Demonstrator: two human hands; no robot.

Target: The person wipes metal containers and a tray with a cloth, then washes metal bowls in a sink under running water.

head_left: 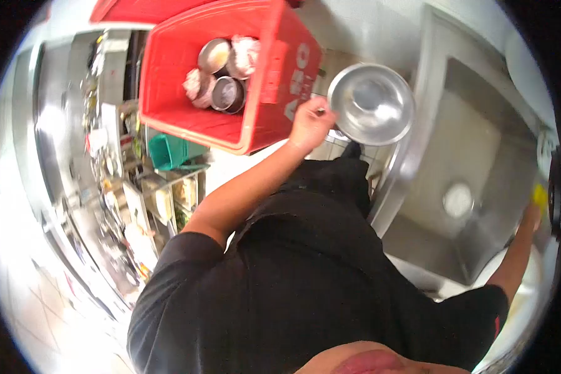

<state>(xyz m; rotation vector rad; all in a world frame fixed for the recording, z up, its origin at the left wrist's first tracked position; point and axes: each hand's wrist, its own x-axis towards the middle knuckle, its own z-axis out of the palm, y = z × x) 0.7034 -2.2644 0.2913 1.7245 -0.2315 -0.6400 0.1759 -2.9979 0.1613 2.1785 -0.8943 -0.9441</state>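
My left hand is closed on the rim of a shiny metal bowl, between the red bin and the sink. The bowl faces up, and nothing shows inside it but reflections. At the far right edge, my right hand reaches past the sink, its fingers blurred and partly hidden. It appears to grip a small yellow thing, too blurred to name. Inside the red bin lie several round metal containers and crumpled pale plastic.
A deep steel sink with a round pale drain is at the right. A green bin stands beyond the red one. Cluttered shelves line the left. Tiled floor shows beneath the bowl.
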